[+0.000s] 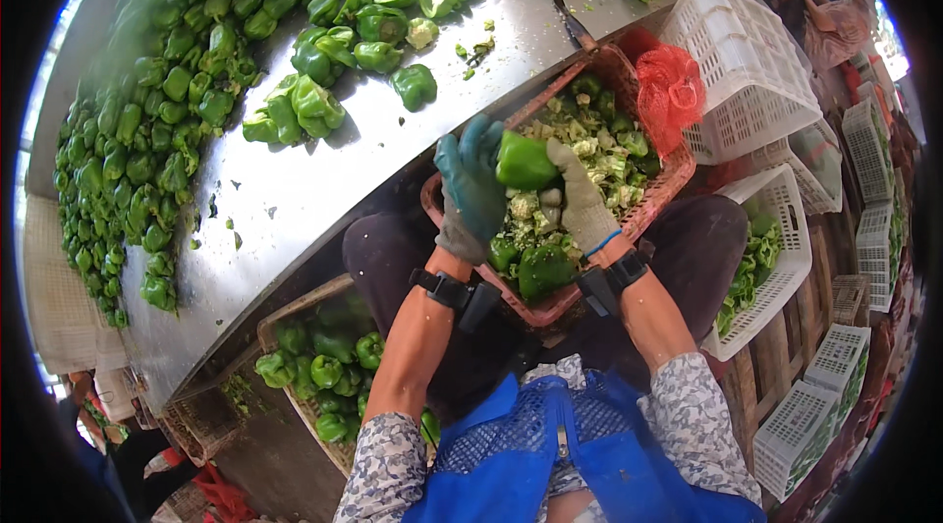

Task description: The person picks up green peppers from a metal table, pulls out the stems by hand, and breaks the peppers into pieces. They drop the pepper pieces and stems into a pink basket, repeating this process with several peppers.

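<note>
A green bell pepper (526, 162) is held up over a red plastic crate (678, 169). My right hand (586, 209), in a whitish glove, grips its right side; some fingertips are hidden. My left hand (473, 179), in a teal and grey glove, is beside the pepper's left side with its fingers apart; whether it touches the pepper I cannot tell. Pale cut pepper cores (589, 145) fill much of the crate, along with green pieces. A larger dark green pepper (545, 272) sits at the crate's near end, below my hands.
A metal table (295, 165) on the left bears a large heap of green peppers (157, 130). A knife (574, 20) lies at its edge. Red netting (668, 91) hangs on the crate. White crates (742, 61) stand at right; a crate of peppers (329, 371) is at lower left.
</note>
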The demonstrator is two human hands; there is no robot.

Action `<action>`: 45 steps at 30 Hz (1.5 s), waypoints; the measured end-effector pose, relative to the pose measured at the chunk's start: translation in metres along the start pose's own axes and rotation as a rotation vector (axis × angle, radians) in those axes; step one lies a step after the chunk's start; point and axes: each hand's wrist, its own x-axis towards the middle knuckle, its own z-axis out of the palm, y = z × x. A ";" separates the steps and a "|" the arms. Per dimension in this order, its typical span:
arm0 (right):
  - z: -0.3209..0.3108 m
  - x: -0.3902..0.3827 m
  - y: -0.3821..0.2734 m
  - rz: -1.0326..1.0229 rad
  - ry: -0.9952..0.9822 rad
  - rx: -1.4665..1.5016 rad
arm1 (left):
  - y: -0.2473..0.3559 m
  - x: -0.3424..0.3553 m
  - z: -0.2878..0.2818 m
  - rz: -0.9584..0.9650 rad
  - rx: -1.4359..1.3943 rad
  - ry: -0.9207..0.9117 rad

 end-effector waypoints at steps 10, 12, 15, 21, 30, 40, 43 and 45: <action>0.017 -0.082 -0.051 -0.307 -0.042 -0.196 | -0.013 -0.022 -0.002 -0.301 -0.766 0.026; -0.010 -0.107 -0.078 -0.644 0.091 -0.406 | 0.000 -0.002 0.000 -0.450 -0.515 0.047; -0.070 -0.159 -0.121 -1.067 0.603 -0.885 | 0.009 -0.005 0.000 -0.398 -0.363 -0.008; -0.252 -0.227 -0.154 -0.737 1.405 -1.496 | 0.017 -0.006 0.013 -0.459 -0.361 0.011; -0.166 -0.144 -0.191 -0.611 0.614 -0.783 | -0.006 -0.010 0.009 -0.507 -0.523 0.088; 0.090 0.065 -0.074 -0.723 -0.107 -1.549 | 0.037 -0.003 -0.018 -0.480 -0.639 0.528; 0.151 0.099 -0.049 -0.603 0.000 -1.790 | 0.023 -0.004 -0.039 -0.387 -0.639 0.606; 0.180 0.107 -0.037 -0.529 0.038 -1.949 | 0.021 -0.003 -0.049 -0.375 -0.666 0.640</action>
